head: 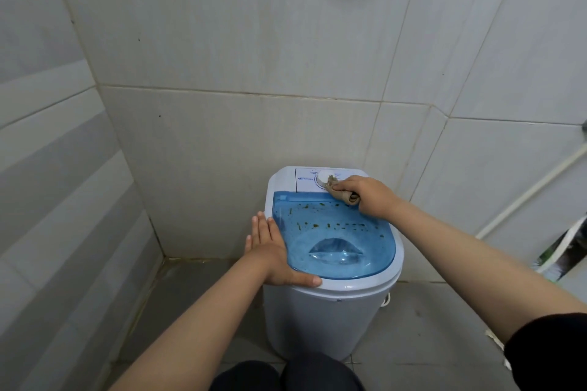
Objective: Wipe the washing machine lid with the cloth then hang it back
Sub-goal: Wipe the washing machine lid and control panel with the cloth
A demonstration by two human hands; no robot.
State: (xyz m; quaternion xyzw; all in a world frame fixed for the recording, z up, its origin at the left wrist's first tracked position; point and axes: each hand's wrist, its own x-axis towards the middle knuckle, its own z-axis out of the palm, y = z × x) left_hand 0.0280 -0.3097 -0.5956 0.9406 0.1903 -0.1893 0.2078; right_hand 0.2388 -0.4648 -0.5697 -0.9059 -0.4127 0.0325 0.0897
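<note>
A small white washing machine [327, 317] stands in the corner on the floor. Its see-through blue lid [336, 241] carries several greenish-brown specks across the upper half. My right hand [370, 195] is shut on a crumpled beige cloth [339, 191], which presses on the white control panel right beside the round dial [323, 181], at the lid's far edge. My left hand [273, 251] lies flat and open against the machine's left rim, thumb along the front edge of the lid.
Tiled walls close in behind and to the left of the machine. A white pipe [533, 190] runs diagonally on the right wall. A bag-like object [565, 247] sits at the right edge. Grey floor tiles surround the base.
</note>
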